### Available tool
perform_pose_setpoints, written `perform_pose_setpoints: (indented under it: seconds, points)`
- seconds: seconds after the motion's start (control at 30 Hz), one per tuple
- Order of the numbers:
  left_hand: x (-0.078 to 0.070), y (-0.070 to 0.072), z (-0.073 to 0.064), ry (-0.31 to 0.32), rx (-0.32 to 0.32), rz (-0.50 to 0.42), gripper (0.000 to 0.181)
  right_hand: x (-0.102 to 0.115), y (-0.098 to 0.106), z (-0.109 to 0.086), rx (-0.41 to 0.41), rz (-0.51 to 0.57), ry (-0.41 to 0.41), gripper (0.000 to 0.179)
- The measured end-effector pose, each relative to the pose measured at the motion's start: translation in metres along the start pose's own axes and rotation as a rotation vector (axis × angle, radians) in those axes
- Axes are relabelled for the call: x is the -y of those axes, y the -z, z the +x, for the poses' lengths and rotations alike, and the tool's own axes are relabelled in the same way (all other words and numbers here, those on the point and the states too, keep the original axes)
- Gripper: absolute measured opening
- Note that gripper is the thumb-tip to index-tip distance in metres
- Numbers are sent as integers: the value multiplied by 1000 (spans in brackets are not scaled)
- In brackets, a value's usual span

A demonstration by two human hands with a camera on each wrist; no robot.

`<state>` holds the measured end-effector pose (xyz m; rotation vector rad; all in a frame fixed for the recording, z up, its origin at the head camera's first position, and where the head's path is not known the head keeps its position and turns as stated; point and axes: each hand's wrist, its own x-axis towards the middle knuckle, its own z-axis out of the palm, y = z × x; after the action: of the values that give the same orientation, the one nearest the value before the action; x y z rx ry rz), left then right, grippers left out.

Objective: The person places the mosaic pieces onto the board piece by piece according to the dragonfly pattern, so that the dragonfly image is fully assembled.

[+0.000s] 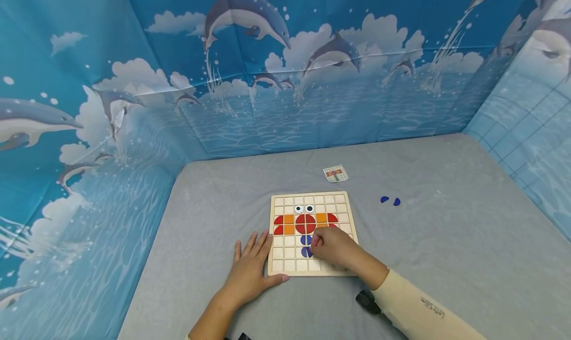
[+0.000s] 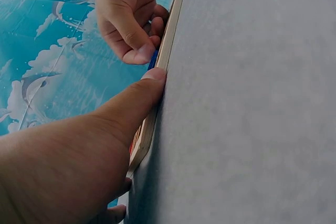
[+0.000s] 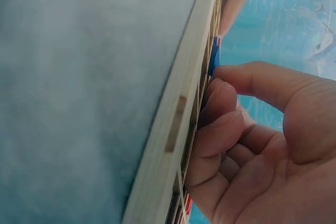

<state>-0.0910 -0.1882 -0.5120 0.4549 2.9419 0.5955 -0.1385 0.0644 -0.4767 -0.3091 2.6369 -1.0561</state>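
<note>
A wooden grid board (image 1: 289, 265) lies on the grey cloth. My left hand (image 1: 250, 268) rests at its left front corner, fingers spread along the left side and thumb on the front edge. My right hand (image 1: 336, 248) is over the lower middle of the grid, thumb and fingertips pinching a small blue piece (image 3: 213, 59) at the board's surface. Beside those fingertips are blue rounded pieces (image 1: 305, 252) in the grid. Higher up sit a red circle (image 1: 305, 224) of quarter pieces, orange squares (image 1: 289, 219), red quarter pieces (image 1: 278, 220) and two eye discs (image 1: 299, 209). My right hand hides some right-hand cells.
Two loose blue pieces (image 1: 396, 201) lie on the cloth right of the board. Behind the board is a small picture card (image 1: 335, 173) with a similar figure. A dolphin-print curtain (image 1: 285, 117) stands around the back and sides of the grey surface (image 1: 446, 221).
</note>
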Motion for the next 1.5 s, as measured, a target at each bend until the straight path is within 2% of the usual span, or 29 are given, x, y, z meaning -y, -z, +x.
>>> perform_pose_setpoints:
  seconds: [0.33, 0.77, 0.9, 1.27, 1.37, 1.5]
  points:
    - [0, 0, -1, -2, 2, 8, 106, -5, -1, 1, 24, 51, 4, 14]
    - [-1, 1, -1, 3, 9, 8, 106, -8, 1, -3, 106, 50, 121, 21]
    - [-1, 2, -1, -2, 1, 5, 106, -8, 0, -3, 100, 42, 132, 22]
    - [0, 1, 0, -4, -7, 11, 106, -8, 1, -3, 69, 65, 75, 16]
    - [-1, 1, 0, -4, -7, 9, 106, -10, 8, -3, 57, 93, 69, 15]
    - [-1, 0, 0, -2, -7, 9, 107, -17, 27, -1, -3, 140, 82, 17]
